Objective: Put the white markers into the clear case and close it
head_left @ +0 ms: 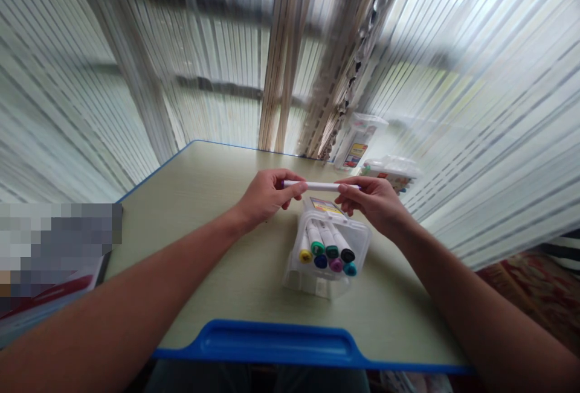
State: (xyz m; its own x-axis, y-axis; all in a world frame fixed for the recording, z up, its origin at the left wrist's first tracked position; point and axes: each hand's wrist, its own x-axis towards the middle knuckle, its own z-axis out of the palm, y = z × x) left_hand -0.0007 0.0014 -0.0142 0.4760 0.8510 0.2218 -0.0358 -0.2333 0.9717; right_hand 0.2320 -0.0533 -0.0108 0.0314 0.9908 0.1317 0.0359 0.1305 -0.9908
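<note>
Both hands hold one white marker (319, 186) level above the desk. My left hand (268, 194) pinches its left end, where a purple cap shows. My right hand (374, 198) grips the right end with closed fingers. Just below them lies a clear plastic marker case (326, 254) on its side, its open end facing me. Several white markers sit inside, with yellow, green, blue, purple, black and teal caps showing.
The pale green desk (226, 260) has a blue rim and a blue tray groove (276, 341) at its near edge. Two more clear marker boxes (357, 139) (389, 171) stand at the far right corner. Sheer curtains hang behind. A blurred-out item and books (49, 296) lie at left.
</note>
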